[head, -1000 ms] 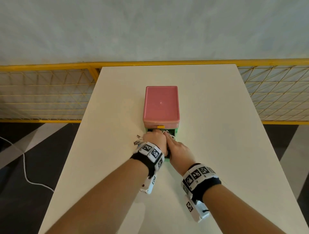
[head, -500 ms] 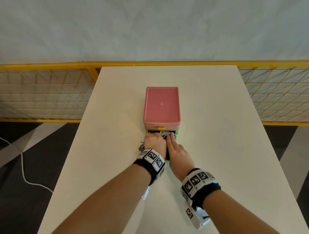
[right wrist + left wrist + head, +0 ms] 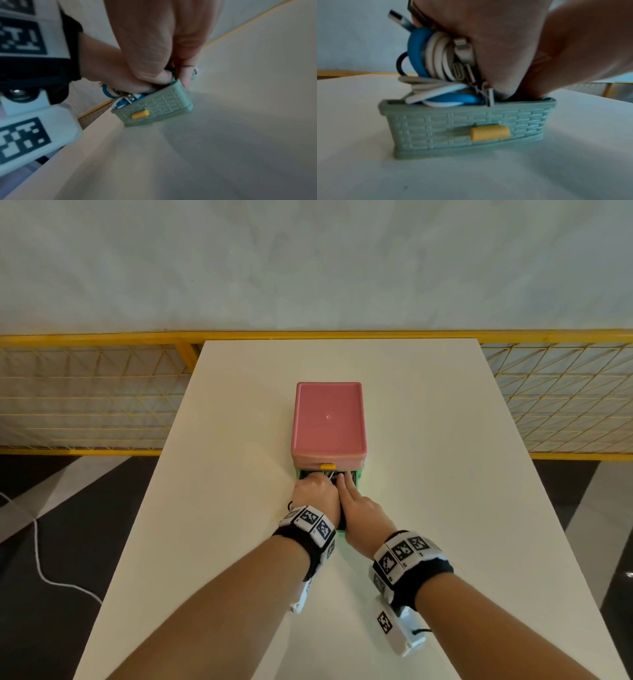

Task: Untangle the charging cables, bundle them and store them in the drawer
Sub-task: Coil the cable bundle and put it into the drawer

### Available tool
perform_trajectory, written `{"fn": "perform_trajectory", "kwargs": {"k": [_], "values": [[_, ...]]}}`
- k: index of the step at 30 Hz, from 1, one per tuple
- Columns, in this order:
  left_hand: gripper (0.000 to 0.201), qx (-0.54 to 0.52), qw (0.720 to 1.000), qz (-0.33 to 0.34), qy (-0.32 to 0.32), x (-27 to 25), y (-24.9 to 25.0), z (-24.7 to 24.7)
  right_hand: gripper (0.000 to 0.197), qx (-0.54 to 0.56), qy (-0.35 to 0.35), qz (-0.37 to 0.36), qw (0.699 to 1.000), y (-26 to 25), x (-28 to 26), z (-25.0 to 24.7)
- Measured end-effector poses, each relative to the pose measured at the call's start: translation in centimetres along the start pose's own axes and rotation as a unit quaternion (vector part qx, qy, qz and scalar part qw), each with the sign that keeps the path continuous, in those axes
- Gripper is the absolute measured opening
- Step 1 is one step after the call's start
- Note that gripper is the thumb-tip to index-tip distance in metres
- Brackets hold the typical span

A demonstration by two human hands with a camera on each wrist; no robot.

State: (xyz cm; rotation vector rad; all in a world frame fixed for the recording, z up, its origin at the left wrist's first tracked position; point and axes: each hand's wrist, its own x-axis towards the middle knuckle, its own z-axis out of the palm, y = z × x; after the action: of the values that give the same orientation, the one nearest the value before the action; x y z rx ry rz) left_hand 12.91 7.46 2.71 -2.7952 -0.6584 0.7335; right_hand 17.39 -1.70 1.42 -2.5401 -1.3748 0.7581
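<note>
Cables (image 3: 440, 63) sit coiled, partly inside the open drawer (image 3: 471, 127). Left hand (image 3: 317, 491) curls around the springy, light bundle; right hand (image 3: 363, 508) presses extended fingers (image 3: 342, 482) down. Grip coils, not connectors.

A staged recording space, we think, not a home

We see a bare white table (image 3: 428, 474) fenced by yellow mesh barriers (image 3: 92, 398), a plain pale wall (image 3: 308, 261) beyond, and tag-printed wristbands (image 3: 407, 553) on both arms

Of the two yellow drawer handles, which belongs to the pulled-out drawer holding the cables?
The lower yellow handle, on the green drawer front below the cables. The other handle sits on the closed pink drawer above.
</note>
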Motion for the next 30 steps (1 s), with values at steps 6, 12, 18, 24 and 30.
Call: {"fn": "perform_trajectory", "kwargs": {"k": [6,12,18,24,30], "values": [[0.046,-0.103,0.994,0.005,0.047,-0.3,-1.7,0.4,0.073,-0.039,0.002,0.012,0.999,-0.5,0.5,0.4],[0.043,-0.034,0.999,-0.012,0.037,0.4,1.0,0.8,0.079,0.005,0.032,0.009,0.999,-0.1,-0.7,0.6],[0.069,-0.308,0.951,-0.007,-0.013,0.3,-2.1,0.8,0.077,-0.024,0.019,0.003,1.0,-0.2,-0.3,0.7],[0.061,-0.214,0.975,-0.058,0.0,1.1,0.3,3.4,0.079,-0.009,0.045,-0.001,0.999,-0.3,-0.6,0.9],[0.039,-0.33,0.942,-0.038,-0.046,-0.3,0.4,2.6,0.076,-0.011,0.073,-0.008,0.997,-0.4,-1.4,1.3]]}}
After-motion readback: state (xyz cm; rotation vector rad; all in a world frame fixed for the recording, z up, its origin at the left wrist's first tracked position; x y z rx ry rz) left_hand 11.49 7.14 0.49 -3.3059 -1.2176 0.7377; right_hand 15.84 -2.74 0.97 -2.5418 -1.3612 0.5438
